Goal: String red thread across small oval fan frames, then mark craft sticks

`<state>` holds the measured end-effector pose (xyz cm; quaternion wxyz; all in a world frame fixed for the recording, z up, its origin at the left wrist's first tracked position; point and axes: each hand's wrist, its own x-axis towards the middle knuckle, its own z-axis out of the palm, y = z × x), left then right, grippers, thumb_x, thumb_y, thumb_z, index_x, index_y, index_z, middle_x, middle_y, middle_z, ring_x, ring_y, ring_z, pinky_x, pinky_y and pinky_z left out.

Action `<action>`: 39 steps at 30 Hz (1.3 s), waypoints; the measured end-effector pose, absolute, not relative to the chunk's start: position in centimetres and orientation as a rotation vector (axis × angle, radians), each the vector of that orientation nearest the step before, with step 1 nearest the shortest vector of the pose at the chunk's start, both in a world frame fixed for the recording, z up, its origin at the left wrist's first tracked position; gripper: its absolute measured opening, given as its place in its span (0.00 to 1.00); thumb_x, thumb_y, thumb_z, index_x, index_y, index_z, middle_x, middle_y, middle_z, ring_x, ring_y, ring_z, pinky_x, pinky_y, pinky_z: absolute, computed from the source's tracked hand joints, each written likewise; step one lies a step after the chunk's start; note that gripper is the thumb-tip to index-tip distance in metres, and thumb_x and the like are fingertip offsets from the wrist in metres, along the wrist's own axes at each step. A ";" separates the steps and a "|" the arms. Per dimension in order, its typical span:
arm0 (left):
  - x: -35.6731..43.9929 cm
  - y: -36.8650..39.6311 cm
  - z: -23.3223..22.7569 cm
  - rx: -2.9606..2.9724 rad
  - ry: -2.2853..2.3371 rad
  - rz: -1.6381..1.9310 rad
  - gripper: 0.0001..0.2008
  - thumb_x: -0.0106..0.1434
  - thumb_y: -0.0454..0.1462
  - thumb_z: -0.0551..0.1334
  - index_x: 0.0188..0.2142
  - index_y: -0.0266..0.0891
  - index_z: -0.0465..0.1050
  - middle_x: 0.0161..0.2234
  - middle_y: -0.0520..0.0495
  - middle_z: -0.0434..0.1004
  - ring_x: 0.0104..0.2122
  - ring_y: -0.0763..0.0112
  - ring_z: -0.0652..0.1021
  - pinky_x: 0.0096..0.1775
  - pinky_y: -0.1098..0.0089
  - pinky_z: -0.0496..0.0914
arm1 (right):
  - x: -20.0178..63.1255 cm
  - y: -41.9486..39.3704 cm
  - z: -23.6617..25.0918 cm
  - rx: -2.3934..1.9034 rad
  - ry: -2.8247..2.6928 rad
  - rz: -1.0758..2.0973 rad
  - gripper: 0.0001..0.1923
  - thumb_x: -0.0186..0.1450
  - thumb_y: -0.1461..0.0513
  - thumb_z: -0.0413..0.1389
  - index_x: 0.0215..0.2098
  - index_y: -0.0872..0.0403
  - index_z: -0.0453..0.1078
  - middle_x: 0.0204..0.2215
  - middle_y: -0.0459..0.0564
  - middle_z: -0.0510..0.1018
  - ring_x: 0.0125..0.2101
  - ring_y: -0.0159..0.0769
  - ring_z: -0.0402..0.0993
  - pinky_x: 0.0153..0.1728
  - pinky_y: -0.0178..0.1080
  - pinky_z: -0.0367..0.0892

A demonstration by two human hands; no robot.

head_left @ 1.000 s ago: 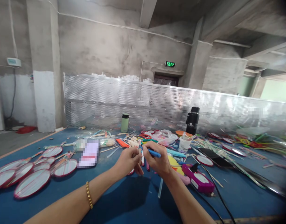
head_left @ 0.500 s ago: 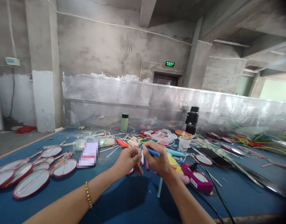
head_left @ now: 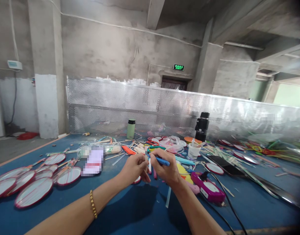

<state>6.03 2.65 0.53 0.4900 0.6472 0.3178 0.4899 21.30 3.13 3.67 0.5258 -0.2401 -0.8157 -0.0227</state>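
My left hand point(head_left: 134, 168) and my right hand point(head_left: 164, 168) meet above the blue table point(head_left: 130, 212). The right hand grips a blue pen-like tool point(head_left: 162, 160) whose tip points left at a thin pale stick point(head_left: 146, 154). My left hand pinches that stick upright between thumb and fingers. A gold bead bracelet point(head_left: 93, 204) sits on my left wrist. Below the hands lie a few red and white sticks, partly hidden by my fingers.
Several round red-rimmed fans point(head_left: 34, 192) lie at the left. A magenta glue gun point(head_left: 208, 189) with a black cord lies right of my hands. A white cup point(head_left: 194, 150), black flask point(head_left: 202, 126), green bottle point(head_left: 130, 129) and a perforated metal screen point(head_left: 164, 111) stand beyond.
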 end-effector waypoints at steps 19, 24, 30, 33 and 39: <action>6.1 2.8 0.5 1.585 0.791 1.194 0.17 0.58 0.49 0.62 0.25 0.40 0.61 0.16 0.54 0.71 0.16 0.65 0.79 0.17 0.74 0.68 | 21.5 3.2 3.6 -0.619 -1.939 -0.085 0.09 0.64 0.65 0.52 0.26 0.54 0.67 0.20 0.43 0.71 0.21 0.28 0.65 0.27 0.32 0.60; 6.0 2.7 0.5 1.595 0.790 1.190 0.17 0.58 0.49 0.62 0.25 0.40 0.61 0.17 0.54 0.72 0.17 0.66 0.79 0.18 0.74 0.68 | 21.4 3.2 3.7 -0.596 -1.944 -0.079 0.09 0.64 0.65 0.51 0.26 0.54 0.67 0.21 0.44 0.72 0.22 0.28 0.65 0.27 0.32 0.60; 5.9 2.8 0.5 1.609 0.797 1.175 0.16 0.59 0.48 0.61 0.26 0.40 0.62 0.17 0.54 0.71 0.18 0.66 0.80 0.18 0.73 0.69 | 21.4 3.1 3.7 -0.605 -1.953 -0.079 0.09 0.63 0.66 0.51 0.25 0.53 0.66 0.21 0.44 0.72 0.22 0.29 0.65 0.27 0.33 0.60; 5.9 2.7 0.5 1.605 0.791 1.167 0.15 0.58 0.47 0.61 0.26 0.40 0.62 0.17 0.54 0.71 0.18 0.66 0.80 0.19 0.73 0.69 | 21.4 3.1 3.6 -0.599 -1.960 -0.076 0.09 0.63 0.66 0.51 0.26 0.53 0.66 0.22 0.44 0.72 0.22 0.29 0.65 0.27 0.33 0.60; 5.9 2.8 0.4 1.586 0.788 1.180 0.15 0.57 0.46 0.62 0.26 0.39 0.62 0.19 0.53 0.72 0.18 0.65 0.80 0.18 0.73 0.69 | 21.4 3.2 3.7 -0.598 -1.962 -0.074 0.08 0.63 0.66 0.51 0.25 0.53 0.66 0.22 0.45 0.72 0.23 0.29 0.65 0.28 0.33 0.61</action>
